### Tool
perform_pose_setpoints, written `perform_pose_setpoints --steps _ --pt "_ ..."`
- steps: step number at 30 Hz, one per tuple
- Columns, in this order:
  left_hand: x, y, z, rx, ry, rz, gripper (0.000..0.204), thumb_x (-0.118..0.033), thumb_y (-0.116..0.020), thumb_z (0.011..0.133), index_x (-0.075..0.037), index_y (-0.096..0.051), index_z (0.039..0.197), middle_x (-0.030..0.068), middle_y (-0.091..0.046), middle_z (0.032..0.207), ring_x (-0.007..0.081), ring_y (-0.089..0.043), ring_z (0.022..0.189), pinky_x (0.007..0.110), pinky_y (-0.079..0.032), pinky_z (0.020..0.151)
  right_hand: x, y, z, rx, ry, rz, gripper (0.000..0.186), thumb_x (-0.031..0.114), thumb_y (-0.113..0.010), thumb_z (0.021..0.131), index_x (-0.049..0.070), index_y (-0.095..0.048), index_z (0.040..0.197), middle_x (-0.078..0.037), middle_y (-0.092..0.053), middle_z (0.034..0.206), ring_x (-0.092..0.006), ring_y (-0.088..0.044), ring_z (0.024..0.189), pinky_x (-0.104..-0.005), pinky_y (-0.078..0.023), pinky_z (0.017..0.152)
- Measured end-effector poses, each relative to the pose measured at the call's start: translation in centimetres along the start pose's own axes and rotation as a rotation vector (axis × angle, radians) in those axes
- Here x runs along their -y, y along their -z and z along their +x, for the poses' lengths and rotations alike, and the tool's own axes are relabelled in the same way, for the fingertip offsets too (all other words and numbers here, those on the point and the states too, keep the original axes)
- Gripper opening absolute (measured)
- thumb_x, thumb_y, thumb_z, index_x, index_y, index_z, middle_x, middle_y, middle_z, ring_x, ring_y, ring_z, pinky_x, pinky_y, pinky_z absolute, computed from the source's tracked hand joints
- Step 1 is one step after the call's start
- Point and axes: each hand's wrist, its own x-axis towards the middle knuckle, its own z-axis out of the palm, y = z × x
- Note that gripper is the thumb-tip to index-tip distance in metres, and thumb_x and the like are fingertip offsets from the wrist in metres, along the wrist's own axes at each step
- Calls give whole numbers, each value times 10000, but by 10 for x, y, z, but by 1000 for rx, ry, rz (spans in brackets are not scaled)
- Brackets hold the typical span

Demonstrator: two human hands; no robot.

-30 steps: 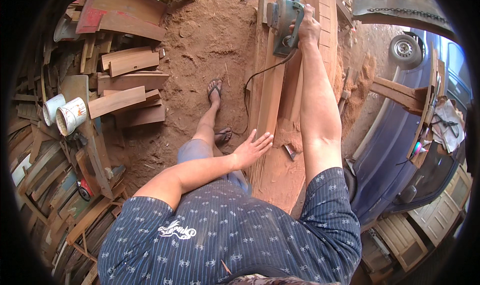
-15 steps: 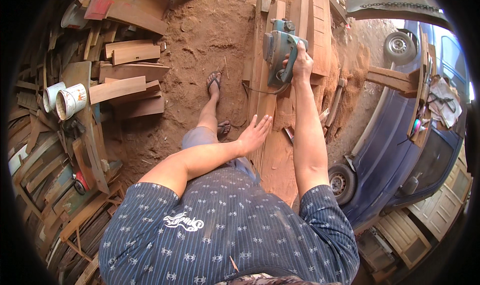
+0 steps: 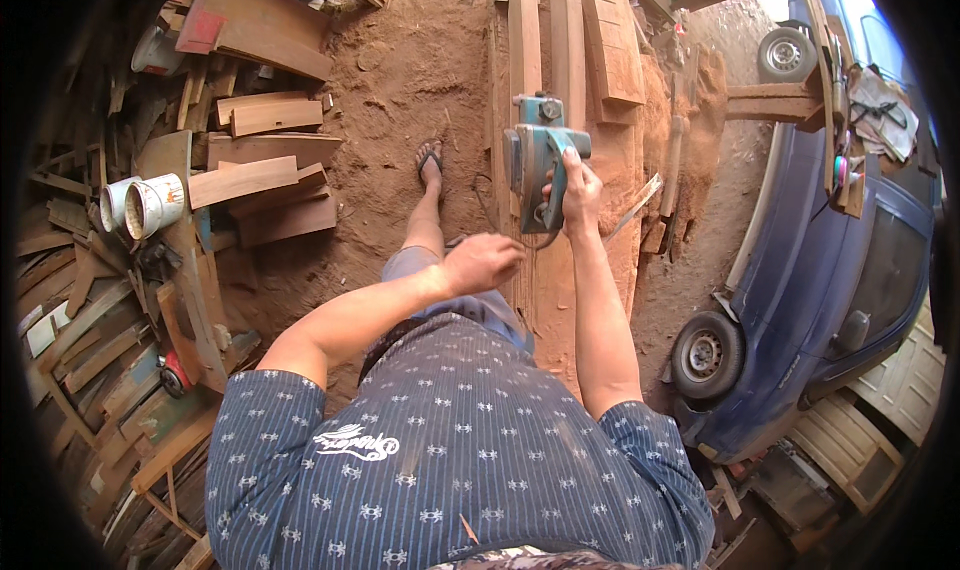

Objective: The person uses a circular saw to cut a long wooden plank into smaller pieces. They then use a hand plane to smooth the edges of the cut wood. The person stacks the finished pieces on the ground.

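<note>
My right hand (image 3: 582,195) grips the rear handle of a teal electric hand planer (image 3: 538,158). The planer is above the reddish wooden boards of the bench (image 3: 555,290); whether its sole touches wood I cannot tell. Its dark power cord (image 3: 542,245) runs from the handle end toward my left hand (image 3: 485,262). That hand is closed, palm down, at the left edge of the boards, with the cord at its fingertips. A long narrow board (image 3: 524,45) lies just beyond the planer, beside another strip (image 3: 567,50).
Sawdust and offcuts (image 3: 672,165) lie along the bench's right side, with a blue vehicle (image 3: 800,280) farther right. Stacked wood (image 3: 265,115) and two white buckets (image 3: 155,207) stand on the left. My sandaled foot (image 3: 430,158) is on the dirt floor.
My right hand has drawn the planer nearer along the boards. My left hand has gone from flat with straight fingers to closed at the cord. The view has shifted slightly.
</note>
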Motion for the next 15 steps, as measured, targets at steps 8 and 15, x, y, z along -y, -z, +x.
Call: perform_pose_setpoints --steps 8,15 --pt "72 45 99 -320 164 149 344 -298 -524 1040 -43 -662 1226 171 -646 1303 330 -605 1237 458 -452 1088 -39 48 -91 41 -73 -31 451 465 -651 981 17 -677 936 -56 -671 774 -110 -637 574 -255 -503 519" --pt "126 23 166 176 307 640 651 -428 -295 1080 -29 -251 1593 141 -143 1696 282 -107 1574 486 -131 1272 -56 72 -132 28 -72 -63 403 411 -653 983 10 -684 962 -65 -684 785 -113 -625 571 -247 -482 523"
